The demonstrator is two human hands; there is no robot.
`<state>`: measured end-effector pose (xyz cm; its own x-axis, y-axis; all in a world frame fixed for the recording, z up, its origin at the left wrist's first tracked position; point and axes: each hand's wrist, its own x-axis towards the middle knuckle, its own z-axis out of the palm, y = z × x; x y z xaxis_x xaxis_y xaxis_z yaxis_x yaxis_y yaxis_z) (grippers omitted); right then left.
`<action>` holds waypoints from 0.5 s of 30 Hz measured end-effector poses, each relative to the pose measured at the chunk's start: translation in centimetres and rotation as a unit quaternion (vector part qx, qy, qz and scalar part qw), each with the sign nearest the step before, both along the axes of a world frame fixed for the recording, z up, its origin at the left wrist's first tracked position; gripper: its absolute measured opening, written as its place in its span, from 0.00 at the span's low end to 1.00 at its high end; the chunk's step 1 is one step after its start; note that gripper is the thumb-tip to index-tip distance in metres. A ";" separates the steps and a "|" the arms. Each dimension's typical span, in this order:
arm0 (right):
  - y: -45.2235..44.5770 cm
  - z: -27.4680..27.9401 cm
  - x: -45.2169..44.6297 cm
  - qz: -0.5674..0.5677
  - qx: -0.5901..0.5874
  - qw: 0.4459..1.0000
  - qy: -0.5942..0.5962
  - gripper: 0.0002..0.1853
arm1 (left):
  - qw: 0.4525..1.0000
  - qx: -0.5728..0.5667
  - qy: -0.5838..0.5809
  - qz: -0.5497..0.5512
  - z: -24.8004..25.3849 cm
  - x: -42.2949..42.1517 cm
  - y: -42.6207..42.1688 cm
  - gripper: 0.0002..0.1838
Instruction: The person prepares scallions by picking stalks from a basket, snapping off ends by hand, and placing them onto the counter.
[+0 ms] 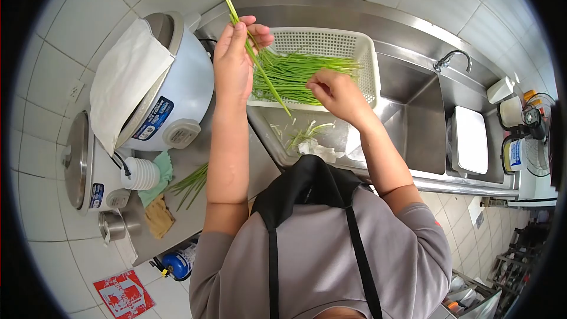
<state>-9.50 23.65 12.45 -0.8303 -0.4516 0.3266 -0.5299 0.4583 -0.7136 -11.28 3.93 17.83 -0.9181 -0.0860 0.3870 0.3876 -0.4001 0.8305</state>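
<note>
My left hand [239, 44] holds a long spring onion [260, 71] between thumb and fingers, its white end up and its green end slanting down past the basket's front rim. Inside the white plastic basket [373, 71] lies a heap of green spring onions [295, 74]. My right hand [336, 93] hovers over the basket's front right part, its fingers curled together; whatever they may hold is hidden. On the steel ledge below the basket are pale trimmed scraps [304, 133] and a crumpled white piece [319, 149].
To the left stand a large rice cooker [192, 82] with a white cloth [127, 77] and a second cooker [97, 183]. Stacked white cups [142, 174] and more green stalks [192, 187] lie nearby. On the right are a sink [407, 118], a tap [455, 56] and a white tray [471, 140].
</note>
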 end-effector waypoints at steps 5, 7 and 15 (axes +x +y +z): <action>-3.1 0.3 1.2 -0.013 -0.050 0.996 0.077 0.10 | 1.000 0.019 -0.014 0.020 -0.4 -0.8 1.5 0.14; -3.4 -0.6 0.5 -0.026 -0.091 0.993 0.075 0.09 | 1.000 0.008 -0.015 0.025 -0.4 -0.8 1.7 0.14; -3.2 -3.0 -1.7 0.044 -0.485 0.819 -0.303 0.07 | 0.991 0.085 0.045 0.087 -1.6 -0.8 1.7 0.14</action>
